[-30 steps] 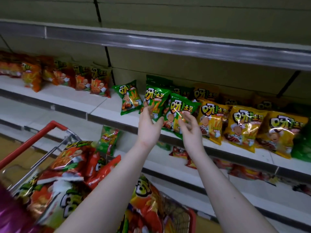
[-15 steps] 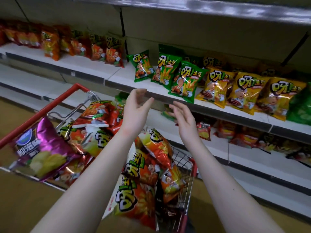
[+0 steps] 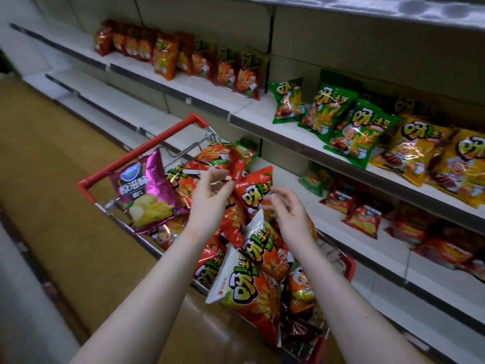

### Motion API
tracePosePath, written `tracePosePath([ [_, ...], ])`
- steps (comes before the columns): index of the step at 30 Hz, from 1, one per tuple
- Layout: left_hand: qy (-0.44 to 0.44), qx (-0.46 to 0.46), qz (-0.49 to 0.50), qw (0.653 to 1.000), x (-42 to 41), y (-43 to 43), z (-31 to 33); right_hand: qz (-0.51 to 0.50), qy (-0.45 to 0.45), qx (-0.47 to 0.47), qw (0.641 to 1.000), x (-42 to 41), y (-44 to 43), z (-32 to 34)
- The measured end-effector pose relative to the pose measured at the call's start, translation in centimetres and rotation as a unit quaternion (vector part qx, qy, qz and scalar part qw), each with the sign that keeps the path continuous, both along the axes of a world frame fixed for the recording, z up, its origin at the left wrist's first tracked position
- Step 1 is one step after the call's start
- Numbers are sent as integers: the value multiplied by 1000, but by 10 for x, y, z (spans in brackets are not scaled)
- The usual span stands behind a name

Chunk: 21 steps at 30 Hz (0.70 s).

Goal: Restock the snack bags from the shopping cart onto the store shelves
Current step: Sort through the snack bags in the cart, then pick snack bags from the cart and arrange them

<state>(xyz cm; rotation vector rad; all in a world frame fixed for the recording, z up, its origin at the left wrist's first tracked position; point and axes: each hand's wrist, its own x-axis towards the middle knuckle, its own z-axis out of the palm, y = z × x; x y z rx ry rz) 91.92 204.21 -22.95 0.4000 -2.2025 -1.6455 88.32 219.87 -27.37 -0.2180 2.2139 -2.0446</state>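
We log both hands over the red-rimmed wire shopping cart (image 3: 136,156), which stands near us, just left of the shelving. Left hand (image 3: 210,197): fingers loosely bent and spread, holding nothing. Its fingertips lie by the top edge of an upright glossy red snack bag (image 3: 253,191); we cannot tell whether they touch it. Right hand (image 3: 288,210): relaxed, fingers parted, holding nothing, just right of that bag. The hands are close together but apart. The cart is heaped with red-orange snack bags (image 3: 252,292), and a purple foil chip bag (image 3: 147,190) leans at its left side. The white middle shelf (image 3: 262,117) carries, far left to right, orange-red packets (image 3: 223,67), green foil bags (image 3: 354,132) and yellow foil bags (image 3: 417,153). The lower shelf (image 3: 328,228) carries small red packets (image 3: 359,216).
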Motion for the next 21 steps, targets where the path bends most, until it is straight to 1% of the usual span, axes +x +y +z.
tracePosePath([
  [7,-38,58,46,997,20,-16,-27,8,-22,20,1000,1,-26,-15],
  [11,-63,61,64,994,21,-27,-42,16,-36,30,999,-5,-33,-25],
  [15,-70,71,98,990,7,-42,-46,25,-47,42,998,-19,-37,-31],
  [21,-53,70,136,987,-33,-57,-38,15,-51,43,998,-56,-41,-35],
])
